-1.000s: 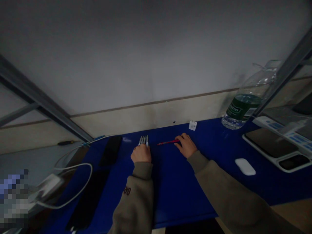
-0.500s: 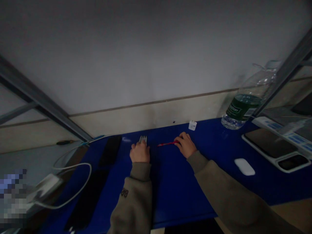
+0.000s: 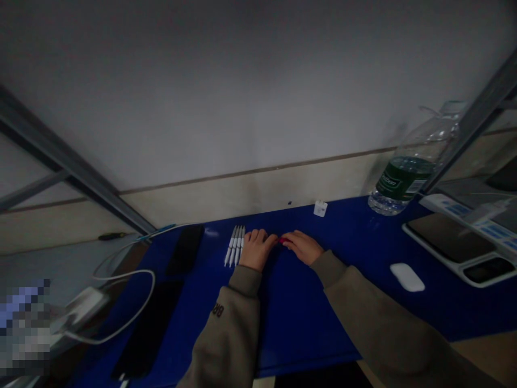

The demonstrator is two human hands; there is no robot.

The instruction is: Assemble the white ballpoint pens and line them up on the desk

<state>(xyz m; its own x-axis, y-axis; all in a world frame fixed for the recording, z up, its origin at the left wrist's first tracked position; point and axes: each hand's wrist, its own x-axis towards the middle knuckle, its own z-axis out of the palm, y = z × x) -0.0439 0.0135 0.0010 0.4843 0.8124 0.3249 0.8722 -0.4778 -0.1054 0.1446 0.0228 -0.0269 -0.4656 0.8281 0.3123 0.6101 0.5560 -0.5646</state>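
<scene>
Just right of the pens, my left hand [image 3: 256, 249] is closed over the left end of a slim red pen [image 3: 282, 240]. My right hand [image 3: 302, 247] pinches the pen's other end, so only a short red piece shows between the two hands. Several white pens [image 3: 234, 247] with grey ends lie side by side on the blue tabletop [image 3: 307, 318], right by my left hand's outer edge. The rest of the red pen is hidden under my fingers.
Two dark phones [image 3: 186, 249] lie at the left, near a white cable [image 3: 151, 293]. On the right are a white charger [image 3: 320, 208], a white earbud case [image 3: 407, 277], a scale [image 3: 456, 242] and a large water bottle [image 3: 404, 180]. A wall stands behind.
My left hand has left the white pens, uncovering them, and moved right to the red pen's left end. My right hand stays at the other end.
</scene>
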